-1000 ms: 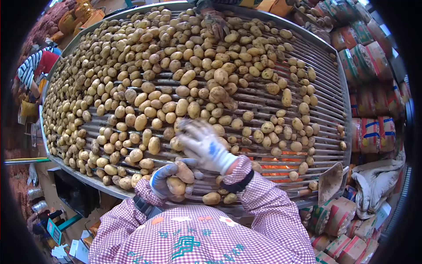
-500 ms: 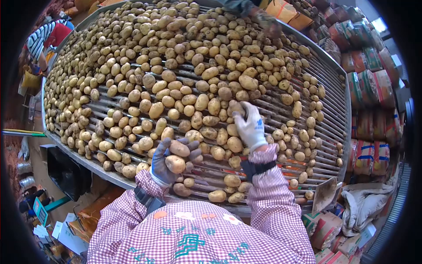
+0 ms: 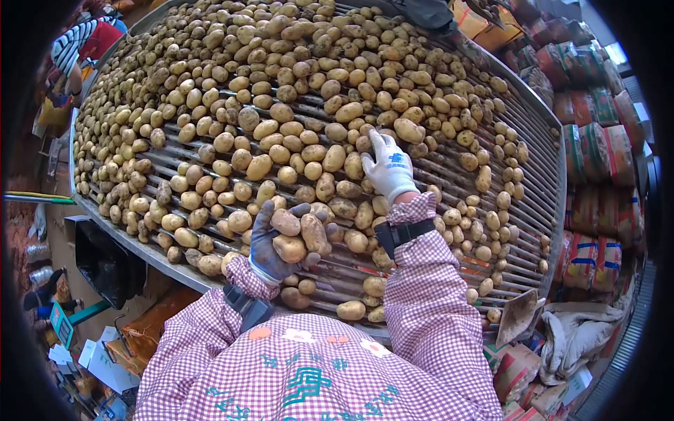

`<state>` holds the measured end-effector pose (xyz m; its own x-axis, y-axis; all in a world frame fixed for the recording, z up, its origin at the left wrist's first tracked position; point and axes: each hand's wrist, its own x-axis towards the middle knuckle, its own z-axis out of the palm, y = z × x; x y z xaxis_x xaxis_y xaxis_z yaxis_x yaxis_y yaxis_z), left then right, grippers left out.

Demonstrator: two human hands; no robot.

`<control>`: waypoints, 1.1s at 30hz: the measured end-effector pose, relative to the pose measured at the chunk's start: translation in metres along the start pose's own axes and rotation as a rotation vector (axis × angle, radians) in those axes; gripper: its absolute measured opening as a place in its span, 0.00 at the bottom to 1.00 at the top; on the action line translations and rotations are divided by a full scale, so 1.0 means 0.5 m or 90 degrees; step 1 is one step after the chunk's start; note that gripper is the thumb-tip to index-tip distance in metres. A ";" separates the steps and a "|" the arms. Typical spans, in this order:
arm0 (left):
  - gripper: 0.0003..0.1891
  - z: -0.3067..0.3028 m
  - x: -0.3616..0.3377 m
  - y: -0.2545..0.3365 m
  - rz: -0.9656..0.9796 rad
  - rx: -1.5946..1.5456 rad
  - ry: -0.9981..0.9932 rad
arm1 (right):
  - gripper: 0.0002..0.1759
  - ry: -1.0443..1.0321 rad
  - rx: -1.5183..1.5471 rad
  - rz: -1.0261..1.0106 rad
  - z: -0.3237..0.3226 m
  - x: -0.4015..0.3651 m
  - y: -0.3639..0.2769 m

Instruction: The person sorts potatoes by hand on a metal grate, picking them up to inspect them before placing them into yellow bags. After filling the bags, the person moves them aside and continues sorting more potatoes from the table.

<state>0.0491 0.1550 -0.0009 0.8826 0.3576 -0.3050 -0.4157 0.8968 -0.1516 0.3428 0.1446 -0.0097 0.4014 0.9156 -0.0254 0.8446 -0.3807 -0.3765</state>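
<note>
Potatoes (image 3: 259, 167) lie spread over a slatted metal rack (image 3: 309, 105). My left hand (image 3: 270, 245), in a grey and blue glove, is palm up near the rack's front edge, its fingers curled round three potatoes (image 3: 289, 248). Farther forward and to the right, my right hand (image 3: 390, 167), in a white glove, reaches palm down among the potatoes. Its fingertips touch a brownish potato (image 3: 364, 143); whether they grip it is partly hidden by the glove.
A person in striped and red clothing (image 3: 76, 49) stands at the far left; a dark sleeve (image 3: 425, 12) shows at the rack's far edge. Stacked sacks (image 3: 597, 151) line the right side. A metal scoop (image 3: 518, 316) sits at the front right corner. A black bag (image 3: 109, 263) hangs front left.
A third potato now lies in my left hand. My right hand has moved forward, away from the potato it was at. The other person's hand at the far edge has drawn back.
</note>
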 end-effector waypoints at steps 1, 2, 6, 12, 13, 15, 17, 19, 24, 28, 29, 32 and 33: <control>0.40 -0.006 0.000 0.003 0.012 0.040 0.037 | 0.33 -0.002 0.001 -0.004 -0.002 0.004 -0.003; 0.40 -0.011 -0.003 0.004 0.017 0.038 0.039 | 0.33 -0.001 0.035 0.017 -0.005 0.005 -0.005; 0.41 0.017 -0.015 0.008 0.001 -0.017 0.003 | 0.28 -0.018 0.771 0.068 0.019 -0.028 0.008; 0.40 -0.006 -0.017 0.002 -0.028 -0.020 -0.037 | 0.26 -0.115 1.117 0.164 -0.015 -0.159 -0.069; 0.40 -0.009 -0.017 0.003 -0.030 -0.019 -0.035 | 0.25 -0.114 1.048 0.165 -0.014 -0.169 -0.072; 0.41 -0.011 -0.016 0.007 -0.054 -0.011 -0.036 | 0.25 -0.130 1.157 0.168 -0.008 -0.180 -0.073; 0.41 -0.008 -0.020 0.010 -0.056 -0.017 -0.054 | 0.25 -0.127 1.156 0.233 -0.011 -0.188 -0.087; 0.41 -0.006 -0.025 0.013 -0.066 -0.022 -0.066 | 0.25 -0.156 1.047 0.122 0.007 -0.187 -0.072; 0.40 -0.001 -0.046 0.031 -0.051 -0.058 -0.097 | 0.25 -0.190 1.286 0.242 0.031 -0.193 -0.109; 0.39 -0.015 -0.062 0.046 0.009 -0.012 -0.032 | 0.24 -0.241 1.362 0.212 0.067 -0.198 -0.137; 0.39 -0.015 -0.066 0.050 0.015 -0.014 -0.033 | 0.24 -0.219 1.287 0.201 0.073 -0.198 -0.145; 0.38 -0.013 -0.068 0.061 0.017 0.035 -0.019 | 0.24 -0.364 1.144 0.169 0.016 -0.175 -0.171; 0.38 -0.019 -0.072 0.067 -0.016 -0.012 -0.037 | 0.25 -0.370 0.862 0.115 -0.008 -0.169 -0.183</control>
<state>0.0011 0.1698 -0.0040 0.9038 0.3505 -0.2454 -0.3970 0.9008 -0.1757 0.2330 0.1013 0.0304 -0.0070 0.9168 -0.3994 -0.2945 -0.3835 -0.8753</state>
